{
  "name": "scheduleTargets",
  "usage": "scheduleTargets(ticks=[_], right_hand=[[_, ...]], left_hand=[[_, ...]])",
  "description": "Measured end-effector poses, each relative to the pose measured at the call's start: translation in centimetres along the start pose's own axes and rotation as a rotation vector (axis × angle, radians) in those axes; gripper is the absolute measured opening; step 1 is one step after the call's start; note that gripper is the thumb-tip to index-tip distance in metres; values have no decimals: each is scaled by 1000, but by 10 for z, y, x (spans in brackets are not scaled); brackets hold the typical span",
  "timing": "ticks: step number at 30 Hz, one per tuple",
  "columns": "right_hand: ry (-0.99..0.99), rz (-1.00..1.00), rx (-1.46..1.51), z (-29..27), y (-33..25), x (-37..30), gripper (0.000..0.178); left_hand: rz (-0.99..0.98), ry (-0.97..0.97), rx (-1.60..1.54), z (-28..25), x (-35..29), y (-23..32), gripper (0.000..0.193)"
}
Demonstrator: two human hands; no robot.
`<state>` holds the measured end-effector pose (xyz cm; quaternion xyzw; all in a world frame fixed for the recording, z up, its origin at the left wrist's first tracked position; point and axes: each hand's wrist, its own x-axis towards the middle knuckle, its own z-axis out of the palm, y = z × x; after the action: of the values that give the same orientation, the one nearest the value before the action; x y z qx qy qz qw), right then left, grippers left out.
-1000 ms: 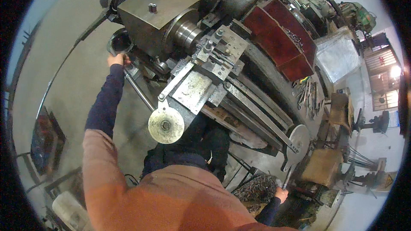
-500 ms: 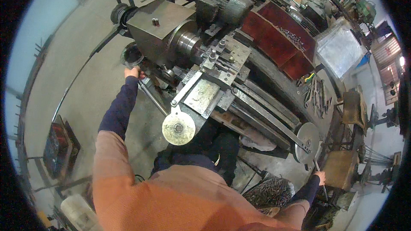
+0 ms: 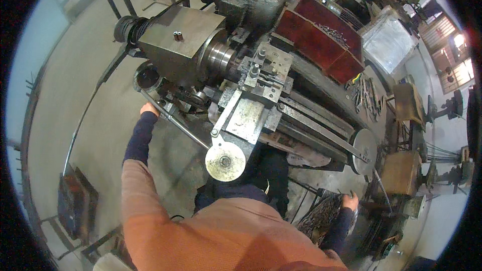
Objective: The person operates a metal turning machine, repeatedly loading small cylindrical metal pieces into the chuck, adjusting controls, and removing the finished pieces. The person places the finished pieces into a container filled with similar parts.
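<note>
A lathe-like metal machine stands before me, with a tool block point(image 3: 267, 68) beside its chuck point(image 3: 221, 56). My left hand point(image 3: 149, 109) is beside the upper part of a long metal lever point(image 3: 183, 129); its fingers are hidden. Near the lever's upper end is a dark round cup-like part point(image 3: 147, 76). My right hand point(image 3: 350, 201) is closed, with small thin dark ends sticking out of it, too small to name. It is over a heap of small dark metal pieces point(image 3: 321, 216). The rod point(image 3: 383, 190) at the right-hand wheel point(image 3: 362, 151) stands apart from that hand.
A pale round disc point(image 3: 225, 161) on an arm is close to my body. Behind the bed are a motor point(image 3: 248, 5), a dark red bin point(image 3: 314, 37) holding small parts, and several wrenches point(image 3: 369, 98). A foot-pedal-like box point(image 3: 75, 203) lies on the floor to the left.
My right hand has let go of the rod at the right wheel and moved left to the heap. My left hand has come down from the lever's upper end. The view has shifted slightly.
</note>
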<state>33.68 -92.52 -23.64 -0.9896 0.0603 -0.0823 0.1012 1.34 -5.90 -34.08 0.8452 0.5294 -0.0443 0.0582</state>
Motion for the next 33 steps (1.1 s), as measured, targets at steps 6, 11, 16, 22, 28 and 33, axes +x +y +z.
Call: scheduleTargets(ticks=[6, 11, 16, 22, 28, 33], right_hand=[[-35, -142, 147, -39, -67, 22, 41], [19, -419, 231, -96, -103, 62, 42], [-40, -865, 459, -150, -319, 62, 41], [-176, -1563, 660, -145, -538, -18, 40], [-251, -1490, 88, -103, -641, -75, 22], [-332, -1483, -17, -92, -645, -67, 32]], left_hand=[[-216, 222, -244, 125, 29, 9, 37], [236, -164, 144, 20, 7, 17, 27], [62, -153, 47, -35, -27, 10, 29], [117, 359, -138, -171, -64, -53, 31], [-173, 627, 35, -204, -111, -256, 39], [-457, 383, -41, -199, -174, -140, 59]])
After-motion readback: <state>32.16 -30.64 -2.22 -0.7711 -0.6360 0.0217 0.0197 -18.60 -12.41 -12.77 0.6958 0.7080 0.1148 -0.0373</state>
